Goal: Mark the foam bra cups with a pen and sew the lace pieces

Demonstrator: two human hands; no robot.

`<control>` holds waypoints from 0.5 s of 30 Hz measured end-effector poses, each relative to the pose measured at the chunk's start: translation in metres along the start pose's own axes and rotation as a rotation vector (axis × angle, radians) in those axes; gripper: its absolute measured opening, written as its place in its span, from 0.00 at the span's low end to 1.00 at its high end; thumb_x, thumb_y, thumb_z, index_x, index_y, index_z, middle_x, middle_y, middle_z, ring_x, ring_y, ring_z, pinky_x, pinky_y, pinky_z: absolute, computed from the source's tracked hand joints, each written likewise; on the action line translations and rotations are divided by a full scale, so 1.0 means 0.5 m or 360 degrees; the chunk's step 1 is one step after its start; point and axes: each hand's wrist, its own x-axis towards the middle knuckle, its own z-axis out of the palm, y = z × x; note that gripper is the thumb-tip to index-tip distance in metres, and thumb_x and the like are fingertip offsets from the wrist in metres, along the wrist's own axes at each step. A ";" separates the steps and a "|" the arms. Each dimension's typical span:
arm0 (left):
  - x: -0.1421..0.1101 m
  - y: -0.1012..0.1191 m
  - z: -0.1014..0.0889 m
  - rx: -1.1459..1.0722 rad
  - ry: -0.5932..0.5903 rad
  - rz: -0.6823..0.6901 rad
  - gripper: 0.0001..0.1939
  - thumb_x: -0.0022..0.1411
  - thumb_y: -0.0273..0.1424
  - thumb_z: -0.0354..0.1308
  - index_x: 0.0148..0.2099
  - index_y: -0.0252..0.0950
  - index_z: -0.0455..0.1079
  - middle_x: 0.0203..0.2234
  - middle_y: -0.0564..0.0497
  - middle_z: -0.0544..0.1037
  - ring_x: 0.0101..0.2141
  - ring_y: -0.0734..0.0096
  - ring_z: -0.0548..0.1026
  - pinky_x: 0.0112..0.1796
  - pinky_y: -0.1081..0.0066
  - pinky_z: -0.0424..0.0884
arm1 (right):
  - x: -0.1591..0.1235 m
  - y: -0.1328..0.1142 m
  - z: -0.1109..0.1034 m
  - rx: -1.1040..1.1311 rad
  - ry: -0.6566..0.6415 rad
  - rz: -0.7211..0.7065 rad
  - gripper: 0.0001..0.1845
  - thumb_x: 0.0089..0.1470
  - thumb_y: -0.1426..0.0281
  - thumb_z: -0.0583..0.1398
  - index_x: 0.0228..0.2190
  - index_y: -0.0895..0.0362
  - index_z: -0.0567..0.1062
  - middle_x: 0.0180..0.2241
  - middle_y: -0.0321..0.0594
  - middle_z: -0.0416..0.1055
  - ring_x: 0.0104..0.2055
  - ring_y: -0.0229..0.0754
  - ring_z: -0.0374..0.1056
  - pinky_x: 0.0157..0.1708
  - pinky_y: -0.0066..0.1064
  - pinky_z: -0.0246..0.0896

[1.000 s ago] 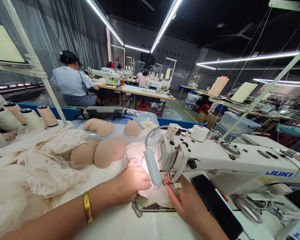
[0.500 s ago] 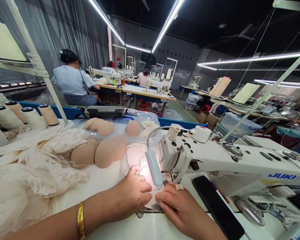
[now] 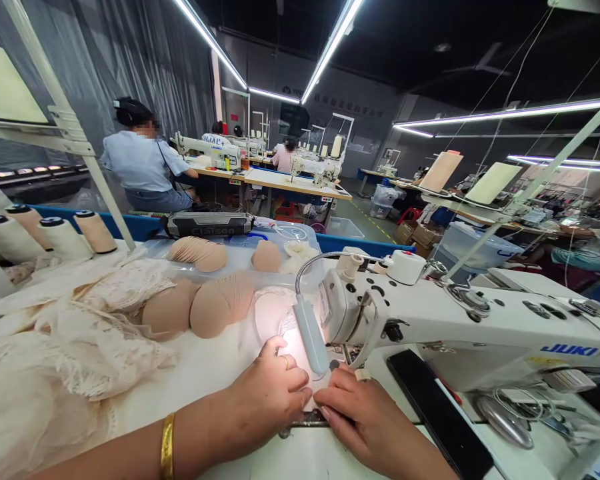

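Observation:
Under the head of a white JUKI sewing machine lies a pale bra cup, lit by a small grey lamp that hides part of it. My left hand is closed on the cup's near left edge, fingers curled and pinching. Close beside the needle area, my right hand pinches the same piece at its right edge. The fingertips of both hands almost meet in front of the presser foot. The needle itself is hidden. Behind my left hand sits another pale lace-edged part.
Cream lace fabric and beige bra cups are piled left. A clear plastic box stands behind them. A black phone lies to the right. Thread cones stand at left. A co-worker sits beyond.
My left hand has shifted slightly right, toward my right hand, and a bit more of the metal plate's near edge shows. My right hand has barely moved.

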 end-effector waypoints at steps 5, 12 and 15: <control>-0.012 0.006 0.020 -0.0006 0.0134 0.0060 0.11 0.70 0.28 0.60 0.33 0.39 0.65 0.26 0.59 0.73 0.25 0.70 0.68 0.48 0.54 0.60 | 0.000 0.005 0.004 -0.0023 -0.0029 0.0050 0.13 0.72 0.70 0.54 0.44 0.50 0.80 0.38 0.40 0.74 0.41 0.47 0.71 0.41 0.35 0.62; -0.008 -0.003 0.027 -0.0071 0.0070 0.0005 0.11 0.72 0.25 0.55 0.33 0.38 0.66 0.26 0.57 0.74 0.28 0.69 0.71 0.50 0.51 0.65 | 0.002 0.010 0.014 -0.0012 0.0069 0.0135 0.16 0.71 0.70 0.53 0.46 0.51 0.81 0.37 0.41 0.75 0.41 0.49 0.72 0.40 0.36 0.64; -0.004 -0.009 0.030 -0.0063 -0.0016 -0.0047 0.10 0.72 0.25 0.55 0.35 0.38 0.67 0.28 0.56 0.77 0.30 0.66 0.74 0.49 0.49 0.66 | 0.005 0.013 0.018 -0.0017 0.0081 0.0194 0.18 0.73 0.69 0.51 0.48 0.51 0.81 0.38 0.42 0.77 0.41 0.50 0.74 0.41 0.38 0.67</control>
